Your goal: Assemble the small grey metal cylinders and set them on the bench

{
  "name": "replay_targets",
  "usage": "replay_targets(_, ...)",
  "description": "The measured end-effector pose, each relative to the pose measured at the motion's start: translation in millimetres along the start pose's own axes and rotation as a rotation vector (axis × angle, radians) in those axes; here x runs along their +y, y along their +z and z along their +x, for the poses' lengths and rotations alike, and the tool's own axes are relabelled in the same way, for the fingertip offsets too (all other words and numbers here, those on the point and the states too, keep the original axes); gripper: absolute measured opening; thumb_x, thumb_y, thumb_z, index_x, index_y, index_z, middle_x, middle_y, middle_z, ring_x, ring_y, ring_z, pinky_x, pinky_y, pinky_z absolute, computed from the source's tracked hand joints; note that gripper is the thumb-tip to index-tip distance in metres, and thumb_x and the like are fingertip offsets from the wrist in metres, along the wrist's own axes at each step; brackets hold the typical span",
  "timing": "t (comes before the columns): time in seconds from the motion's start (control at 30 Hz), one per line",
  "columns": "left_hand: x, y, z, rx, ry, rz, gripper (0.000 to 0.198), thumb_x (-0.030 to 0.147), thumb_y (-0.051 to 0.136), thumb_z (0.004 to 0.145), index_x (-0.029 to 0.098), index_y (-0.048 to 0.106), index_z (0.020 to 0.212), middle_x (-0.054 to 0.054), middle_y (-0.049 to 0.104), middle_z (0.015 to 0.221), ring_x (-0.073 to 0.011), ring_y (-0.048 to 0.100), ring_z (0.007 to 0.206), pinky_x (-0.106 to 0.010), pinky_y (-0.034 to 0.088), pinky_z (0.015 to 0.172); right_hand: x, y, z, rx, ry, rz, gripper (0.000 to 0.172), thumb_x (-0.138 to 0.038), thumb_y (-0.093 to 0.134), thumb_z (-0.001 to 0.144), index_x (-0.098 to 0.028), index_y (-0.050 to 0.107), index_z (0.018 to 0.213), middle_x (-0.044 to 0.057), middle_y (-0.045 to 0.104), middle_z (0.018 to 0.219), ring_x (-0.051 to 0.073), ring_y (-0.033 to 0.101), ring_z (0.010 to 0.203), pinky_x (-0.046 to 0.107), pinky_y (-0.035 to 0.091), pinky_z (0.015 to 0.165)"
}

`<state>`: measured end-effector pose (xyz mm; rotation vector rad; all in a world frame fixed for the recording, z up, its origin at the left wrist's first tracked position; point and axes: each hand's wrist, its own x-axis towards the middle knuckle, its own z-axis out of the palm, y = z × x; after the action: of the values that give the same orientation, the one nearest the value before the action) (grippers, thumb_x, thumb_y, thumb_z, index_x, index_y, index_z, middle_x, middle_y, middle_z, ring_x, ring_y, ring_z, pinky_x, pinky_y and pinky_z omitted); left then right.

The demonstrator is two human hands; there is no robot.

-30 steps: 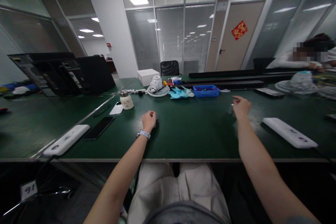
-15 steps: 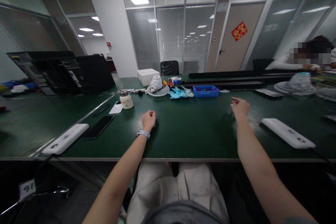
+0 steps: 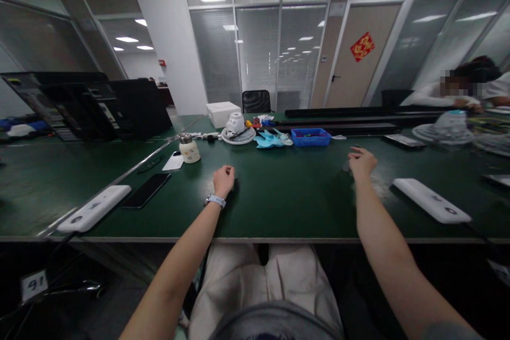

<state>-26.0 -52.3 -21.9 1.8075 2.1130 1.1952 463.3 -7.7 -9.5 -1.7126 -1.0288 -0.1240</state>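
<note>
My left hand (image 3: 223, 180), with a watch (image 3: 215, 201) on its wrist, is held closed above the green table (image 3: 274, 202). Its curled fingers hide whatever may be in them. My right hand (image 3: 362, 163) is farther right over the table, its fingers bent together and pointing left. A small greyish thing (image 3: 346, 166) shows blurred beside those fingertips; its kind is too small to tell. Nearest to my left hand is a cream bottle with a metal lid (image 3: 189, 150). Beyond both hands lie light-blue fan blades (image 3: 269, 140) and a blue tray (image 3: 311, 138) with small parts.
A white fan part with a grille (image 3: 238, 130) and a white box (image 3: 223, 113) stand at the back. A phone (image 3: 146, 191) and a white power-bank-like block (image 3: 95, 208) lie left; a similar white block (image 3: 432, 201) lies right. At the far right, a person (image 3: 430, 95) leans on the table.
The view has shifted slightly. The greyish thing by my right fingertips looks fainter and more blurred. Both hands stay in nearly the same places over the table.
</note>
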Motion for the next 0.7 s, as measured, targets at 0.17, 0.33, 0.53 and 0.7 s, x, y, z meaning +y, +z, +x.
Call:
replay_targets(0.17, -1.2, 1.1, 1.1, -0.004, 0.005, 0.015, 0.031, 0.037, 0.045, 0.087, 0.019, 0.069, 0.097, -0.008, 0.071, 0.09, -0.0215, 0.062, 0.085, -0.031, 0.043, 0.077, 0.1, -2.2, -0.5, 0.024, -0.026, -0.022, 0.034, -0.014, 0.06, 0.072, -0.02, 0.069, 0.104, 0.004, 0.07, 0.082, 0.016, 0.065, 0.076, 0.029, 0.048, 0.078)
replay_targets(0.33, -0.9, 0.8, 0.3, -0.006, 0.017, 0.032, 0.032, 0.036, 0.044, 0.088, 0.018, 0.068, 0.097, -0.009, 0.07, 0.088, -0.0214, 0.061, 0.083, -0.031, 0.043, 0.077, -2.5, -3.9, -1.4, 0.023, -0.037, -0.054, 0.028, -0.016, 0.061, 0.073, -0.02, 0.07, 0.099, 0.005, 0.07, 0.08, 0.017, 0.065, 0.076, 0.03, 0.047, 0.078)
replay_targets(0.53, -2.2, 1.8, 0.6, 0.003, 0.014, 0.025, 0.031, 0.037, 0.045, 0.087, 0.019, 0.068, 0.097, -0.008, 0.07, 0.089, -0.022, 0.061, 0.084, -0.032, 0.043, 0.079, 1.1, -2.6, -2.6, 0.043, 0.012, -0.029, 0.027, -0.018, 0.064, 0.07, -0.02, 0.069, 0.096, 0.003, 0.07, 0.073, 0.019, 0.066, 0.078, 0.032, 0.048, 0.079)
replay_targets(0.7, -2.0, 2.4, 1.6, -0.006, 0.001, 0.023, 0.031, 0.038, 0.045, 0.087, 0.019, 0.068, 0.097, -0.008, 0.07, 0.088, -0.0222, 0.061, 0.084, -0.032, 0.043, 0.078, 7.3, 0.0, -2.2, 0.105, 0.098, 0.078, 0.03, -0.022, 0.069, 0.066, -0.02, 0.068, 0.096, 0.002, 0.071, 0.075, 0.018, 0.067, 0.079, 0.032, 0.05, 0.082)
